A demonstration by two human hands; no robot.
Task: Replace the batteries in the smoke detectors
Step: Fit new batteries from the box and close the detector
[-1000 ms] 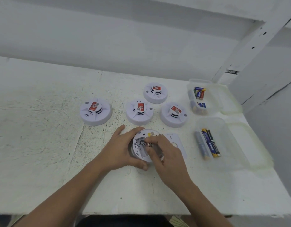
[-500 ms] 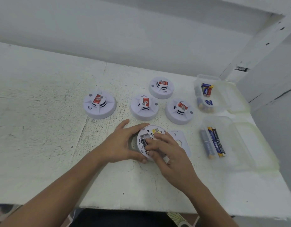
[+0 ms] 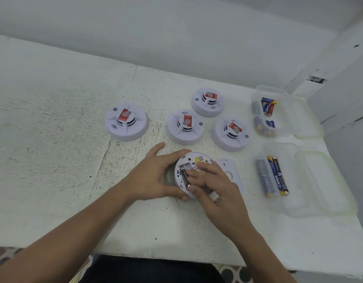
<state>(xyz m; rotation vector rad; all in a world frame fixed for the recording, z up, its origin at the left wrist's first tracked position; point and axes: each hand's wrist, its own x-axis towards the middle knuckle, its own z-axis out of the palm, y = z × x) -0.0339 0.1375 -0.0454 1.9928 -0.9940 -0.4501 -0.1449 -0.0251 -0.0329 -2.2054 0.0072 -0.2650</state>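
A white smoke detector [image 3: 189,160] lies upside down on the table, its battery bay uncovered. My left hand [image 3: 154,176] grips its left rim with thumb and fingers. A black battery [image 3: 184,178] lies in the bay. My right hand [image 3: 217,190] rests over the detector's right half, with index fingertip and thumb pressing against the battery. The detector's white cover plate [image 3: 232,170] lies flat just to the right, partly hidden by my right hand.
Several more detectors stand face up behind, among them one at the left [image 3: 126,124] and one at the right [image 3: 230,133]. A near clear box [image 3: 299,180] holds three batteries [image 3: 275,176]. A far clear box [image 3: 286,111] holds several batteries.
The battery has gone from being pinched above the bay to lying in it. My right fingers have come down onto it. My left hand has kept its hold.
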